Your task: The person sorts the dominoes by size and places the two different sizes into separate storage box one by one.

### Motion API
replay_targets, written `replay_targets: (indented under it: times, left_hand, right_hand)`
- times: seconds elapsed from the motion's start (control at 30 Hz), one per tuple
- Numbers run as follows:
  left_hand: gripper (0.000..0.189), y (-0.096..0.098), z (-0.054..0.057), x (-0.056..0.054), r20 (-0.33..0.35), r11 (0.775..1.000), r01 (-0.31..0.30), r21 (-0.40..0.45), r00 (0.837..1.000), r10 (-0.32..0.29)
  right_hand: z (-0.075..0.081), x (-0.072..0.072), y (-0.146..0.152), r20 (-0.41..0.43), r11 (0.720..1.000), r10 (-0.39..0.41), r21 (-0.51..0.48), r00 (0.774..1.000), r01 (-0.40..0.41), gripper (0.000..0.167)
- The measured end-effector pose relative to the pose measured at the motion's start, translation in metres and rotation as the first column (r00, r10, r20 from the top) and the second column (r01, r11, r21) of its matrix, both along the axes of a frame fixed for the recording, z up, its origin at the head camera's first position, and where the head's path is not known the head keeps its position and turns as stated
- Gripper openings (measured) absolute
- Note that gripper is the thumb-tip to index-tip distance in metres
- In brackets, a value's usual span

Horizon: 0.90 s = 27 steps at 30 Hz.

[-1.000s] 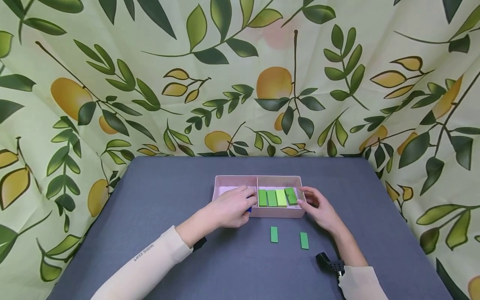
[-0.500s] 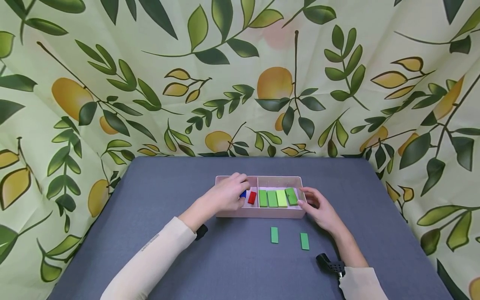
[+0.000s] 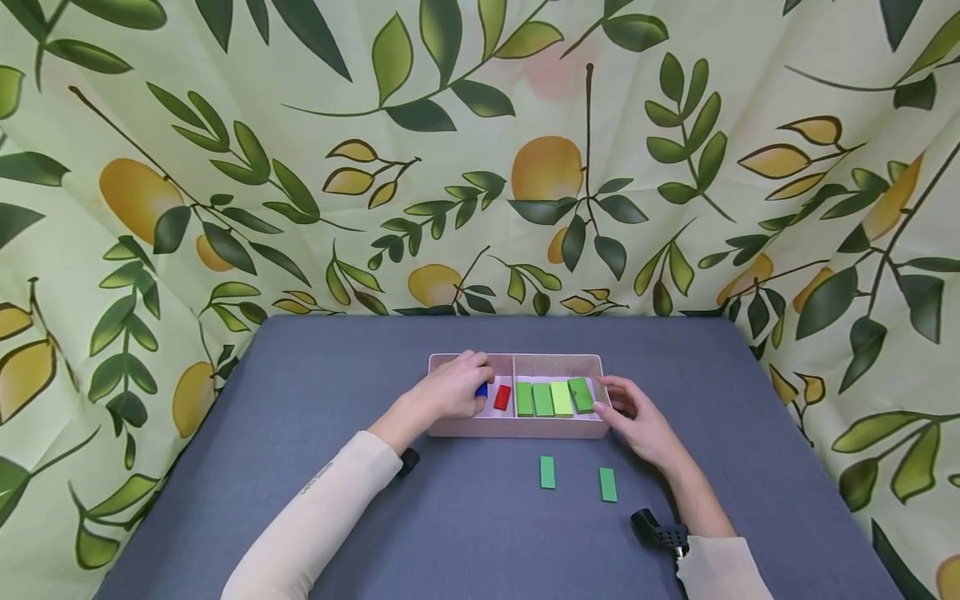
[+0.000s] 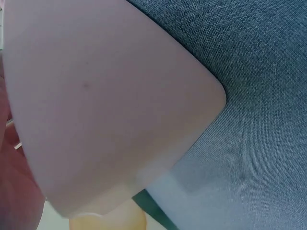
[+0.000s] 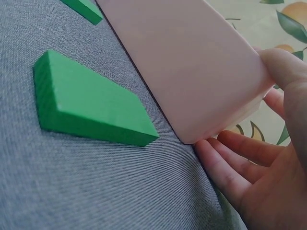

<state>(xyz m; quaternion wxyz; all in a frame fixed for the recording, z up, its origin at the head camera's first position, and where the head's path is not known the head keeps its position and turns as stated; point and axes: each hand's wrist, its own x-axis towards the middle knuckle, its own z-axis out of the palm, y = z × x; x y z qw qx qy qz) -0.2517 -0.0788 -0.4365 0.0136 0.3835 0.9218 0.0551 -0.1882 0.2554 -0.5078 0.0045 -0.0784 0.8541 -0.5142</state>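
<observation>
A pink two-compartment box (image 3: 517,427) stands on the table. Over its left compartment, my left hand (image 3: 450,387) pinches a blue block (image 3: 482,390), mostly hidden by the fingers. Just right of it a red block (image 3: 502,397) lies beside the divider. The right compartment has a row of green blocks (image 3: 542,399), among them a lighter one (image 3: 561,398); the rightmost block (image 3: 581,395) sits tilted. My right hand (image 3: 641,421) holds the box's right end, thumb at the rim and fingers against the end wall. In the left wrist view the box wall (image 4: 105,96) hides most of the hand.
Two loose green blocks, a left one (image 3: 547,472) and a right one (image 3: 608,485), lie on the dark table (image 3: 337,350) in front of the box. A leaf-and-fruit patterned cloth (image 3: 465,150) hangs behind and at both sides.
My left hand has moved left from beside the divider with the blue block, and the red block has come into view. The right hand stays at the box's end.
</observation>
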Motion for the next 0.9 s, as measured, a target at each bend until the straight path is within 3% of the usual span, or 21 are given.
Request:
replay_targets:
  times: [0.27,0.57,0.73,0.9]
  left_hand:
    - [0.023,0.006,-0.003,-0.004,0.063,0.999,-0.005,-0.033,0.998,0.007]
    - [0.024,0.015,-0.012,-0.012,0.074,0.989,-0.002,-0.149,0.997,0.013]
    - [0.025,0.017,-0.015,-0.013,0.092,0.991,-0.016,-0.136,0.995,0.028]
    - [0.021,0.018,-0.011,-0.013,0.075,0.996,-0.002,-0.084,0.997,0.008]
  right_hand:
    - [-0.003,0.0,0.0,-0.006,1.0,0.001,-0.007,1.0,-0.001,0.05]
    - [-0.003,0.001,-0.001,-0.01,1.0,0.005,-0.002,1.0,-0.005,0.05]
    - [-0.002,0.001,-0.001,-0.012,1.0,0.008,-0.01,1.0,-0.008,0.051]
    - [-0.001,0.001,0.0,-0.006,1.0,0.001,-0.017,1.0,-0.001,0.051]
